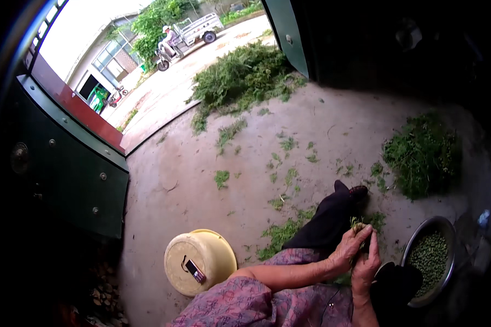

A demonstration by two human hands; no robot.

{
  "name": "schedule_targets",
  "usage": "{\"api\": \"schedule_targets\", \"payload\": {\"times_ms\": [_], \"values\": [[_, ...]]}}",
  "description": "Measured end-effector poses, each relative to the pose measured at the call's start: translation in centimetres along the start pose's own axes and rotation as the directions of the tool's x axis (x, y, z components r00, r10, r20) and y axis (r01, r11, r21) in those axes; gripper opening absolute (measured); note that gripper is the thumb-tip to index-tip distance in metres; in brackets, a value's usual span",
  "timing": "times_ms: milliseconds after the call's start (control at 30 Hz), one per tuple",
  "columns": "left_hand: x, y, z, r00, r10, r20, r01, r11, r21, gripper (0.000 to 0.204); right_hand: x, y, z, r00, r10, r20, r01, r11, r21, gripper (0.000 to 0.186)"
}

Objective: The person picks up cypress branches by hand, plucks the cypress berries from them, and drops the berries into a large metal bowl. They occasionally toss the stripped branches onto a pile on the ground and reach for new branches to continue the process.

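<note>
Both my hands meet over my lap, low and right of centre. My left hand (348, 248) and my right hand (367, 262) pinch a small green plant sprig (359, 223) between their fingertips. Just to the right stands a metal bowl (443, 224) filled with green peas (428, 260). Beyond my dark shoe (358, 191) lies a pile of green stalks (421, 154) on the concrete floor.
An upturned yellow basin (208, 256) with a small phone (195, 270) on it sits at my left. A larger heap of cut plants (240, 76) lies at the open green door (76, 174). Outside, a person rides a tricycle cart (188, 34).
</note>
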State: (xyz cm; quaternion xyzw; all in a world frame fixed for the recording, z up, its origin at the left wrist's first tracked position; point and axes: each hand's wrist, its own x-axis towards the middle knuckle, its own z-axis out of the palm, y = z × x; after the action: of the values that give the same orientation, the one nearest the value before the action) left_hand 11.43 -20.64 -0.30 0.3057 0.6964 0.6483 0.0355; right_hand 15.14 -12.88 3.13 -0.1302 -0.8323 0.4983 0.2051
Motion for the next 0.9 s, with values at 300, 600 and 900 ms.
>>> {"api": "schedule_targets", "payload": {"times_ms": [300, 600, 900], "values": [[1.6, 0.3, 0.1, 0.788, -0.487, 0.377, 0.612, 0.551, -0.568, 0.036, -0.8, 4.9, 0.0, 0.972, 0.112, -0.208, -0.085, 0.987, 0.135, 0.020], [0.6, 0.3, -1.3, 0.810, -0.509, 0.292, 0.571, 0.570, -0.591, 0.022, -0.9, 2.6, -0.7, 0.989, -0.139, -0.042, 0.129, 0.976, -0.176, 0.016], [2.1, -1.2, -5.5, 0.724, -0.689, 0.030, 0.578, 0.583, -0.570, 0.017, 6.8, 5.1, -3.8, 0.998, 0.052, 0.025, -0.053, 0.998, 0.034, 0.056]]}}
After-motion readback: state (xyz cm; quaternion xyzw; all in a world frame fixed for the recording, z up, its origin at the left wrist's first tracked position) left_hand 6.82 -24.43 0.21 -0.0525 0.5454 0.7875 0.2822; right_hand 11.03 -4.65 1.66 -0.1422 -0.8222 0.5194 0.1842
